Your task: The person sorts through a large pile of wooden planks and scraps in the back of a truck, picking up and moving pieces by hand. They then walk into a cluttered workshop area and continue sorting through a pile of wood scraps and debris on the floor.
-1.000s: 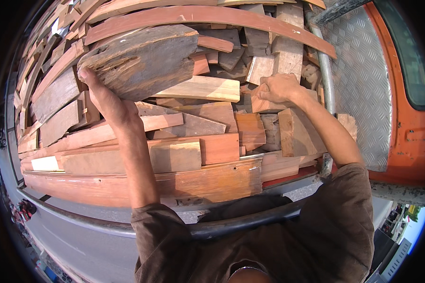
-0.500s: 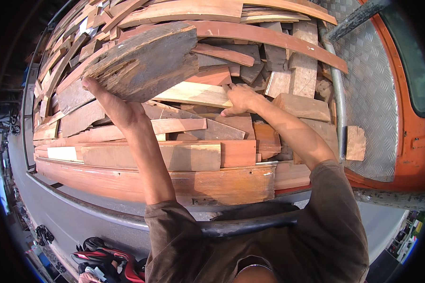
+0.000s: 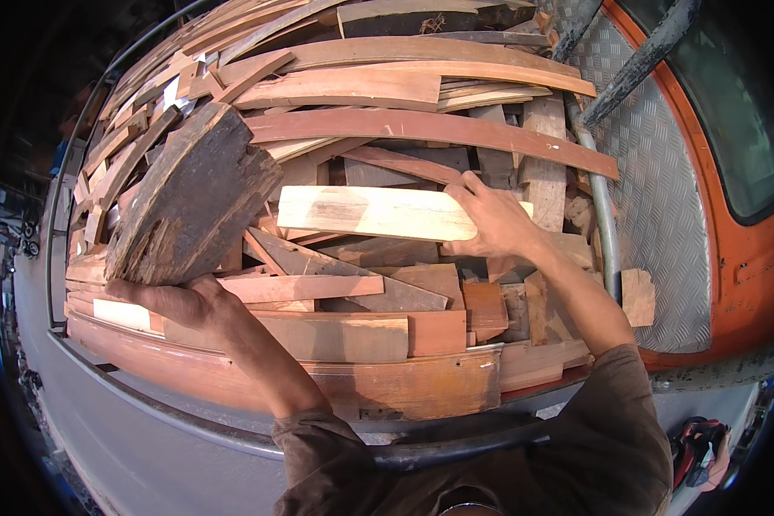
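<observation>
Fingers of the right hand (image 3: 496,222) pinch a pale plank (image 3: 361,211) near one end, most of its length stretching left of them over the heap of scrap lumber (image 3: 404,252). Farther left of those fingers, the left hand (image 3: 199,305) grips a tilted, weathered board (image 3: 198,202) by its lower edge, its fingers mostly hidden. Beyond the right fingers lies a long reddish plank (image 3: 439,132); to their right stand a metal rail (image 3: 605,219) and diamond-plate sheet (image 3: 679,284).

Railed truck bed (image 3: 608,241) — mixed wood pieces (image 3: 335,288) heaped across.
</observation>
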`<state>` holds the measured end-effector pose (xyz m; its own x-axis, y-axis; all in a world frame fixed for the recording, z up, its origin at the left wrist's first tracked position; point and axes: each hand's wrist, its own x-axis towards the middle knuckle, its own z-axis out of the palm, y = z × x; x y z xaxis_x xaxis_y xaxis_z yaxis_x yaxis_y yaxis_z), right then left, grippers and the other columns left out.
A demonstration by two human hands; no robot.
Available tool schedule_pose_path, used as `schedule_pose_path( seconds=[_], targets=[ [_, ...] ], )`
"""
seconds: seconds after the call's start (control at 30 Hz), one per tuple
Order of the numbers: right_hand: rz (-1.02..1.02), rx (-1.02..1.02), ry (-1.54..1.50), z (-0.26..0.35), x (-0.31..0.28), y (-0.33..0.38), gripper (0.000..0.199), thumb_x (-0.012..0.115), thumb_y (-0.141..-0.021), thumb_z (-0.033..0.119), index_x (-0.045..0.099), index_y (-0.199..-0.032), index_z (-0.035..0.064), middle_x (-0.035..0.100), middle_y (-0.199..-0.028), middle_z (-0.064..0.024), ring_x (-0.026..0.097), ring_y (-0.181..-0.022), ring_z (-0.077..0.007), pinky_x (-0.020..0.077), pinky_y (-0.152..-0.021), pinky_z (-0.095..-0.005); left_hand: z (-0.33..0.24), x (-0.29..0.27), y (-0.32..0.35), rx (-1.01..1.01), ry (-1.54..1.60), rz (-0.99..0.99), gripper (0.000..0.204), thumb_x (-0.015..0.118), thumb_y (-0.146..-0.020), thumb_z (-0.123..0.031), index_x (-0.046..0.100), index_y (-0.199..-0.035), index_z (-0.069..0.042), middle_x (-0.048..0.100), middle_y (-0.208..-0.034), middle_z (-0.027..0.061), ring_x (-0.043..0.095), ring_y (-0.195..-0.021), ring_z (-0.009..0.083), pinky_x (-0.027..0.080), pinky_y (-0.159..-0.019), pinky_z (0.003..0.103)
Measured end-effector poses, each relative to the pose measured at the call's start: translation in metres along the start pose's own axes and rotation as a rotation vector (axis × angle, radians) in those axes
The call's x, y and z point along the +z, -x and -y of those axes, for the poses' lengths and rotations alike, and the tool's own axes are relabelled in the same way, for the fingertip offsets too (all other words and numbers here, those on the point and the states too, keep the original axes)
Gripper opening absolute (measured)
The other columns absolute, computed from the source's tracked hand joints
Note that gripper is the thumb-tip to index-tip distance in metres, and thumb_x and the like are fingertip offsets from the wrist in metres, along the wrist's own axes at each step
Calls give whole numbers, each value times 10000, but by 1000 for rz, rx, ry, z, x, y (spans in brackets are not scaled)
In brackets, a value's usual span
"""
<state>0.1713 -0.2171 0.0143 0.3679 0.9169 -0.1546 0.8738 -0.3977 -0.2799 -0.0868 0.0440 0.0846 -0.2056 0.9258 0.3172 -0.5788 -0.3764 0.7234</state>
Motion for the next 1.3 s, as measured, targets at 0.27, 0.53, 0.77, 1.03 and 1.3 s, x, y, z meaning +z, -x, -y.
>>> schedule_pose_path(
  seconds=[0.27,0.53,0.77,1.03,1.3],
  targets=[
    [-333,-120,-75,-29,-72,31,840,759,-688,450,486,-1304,-53,511,-1119,-196,560,-1072,-360,499,-894,-447,-29,-38,-49,135,15,-76,732,504,-914,-594,432,-1347,-8,507,-1306,273,558,-1201,357,524,-968,536],
    [0,-179,-242,43,19,111,872,775,-678,489,497,-1307,-47,491,-1178,-200,551,-1098,-390,483,-906,-484,-91,34,-63,335,-157,135,629,479,-909,-530,505,-1287,-29,511,-1322,222,533,-1208,376,435,-1026,603],
    [17,-212,-289,68,24,123,848,782,-662,443,495,-1307,-27,476,-1216,-198,607,-1004,-380,529,-839,-470,-103,34,-78,212,-163,248,640,437,-929,-530,536,-1283,-7,548,-1301,205,555,-1181,378,467,-979,615],
    [-155,-237,-141,65,33,16,813,777,-666,427,496,-1294,-7,481,-1253,-184,628,-985,-379,541,-815,-475,-94,12,-56,77,-89,190,590,276,-1029,-502,508,-1207,10,569,-1217,233,584,-1154,327,549,-940,473],
    [-32,-376,-271,220,63,-115,803,740,-714,506,517,-1299,3,469,-1312,-197,562,-1136,-374,490,-956,-490,-117,-30,-75,189,-178,153,609,201,-1035,-498,473,-1229,10,537,-1243,259,548,-1209,328,513,-1005,461]
  ],
)
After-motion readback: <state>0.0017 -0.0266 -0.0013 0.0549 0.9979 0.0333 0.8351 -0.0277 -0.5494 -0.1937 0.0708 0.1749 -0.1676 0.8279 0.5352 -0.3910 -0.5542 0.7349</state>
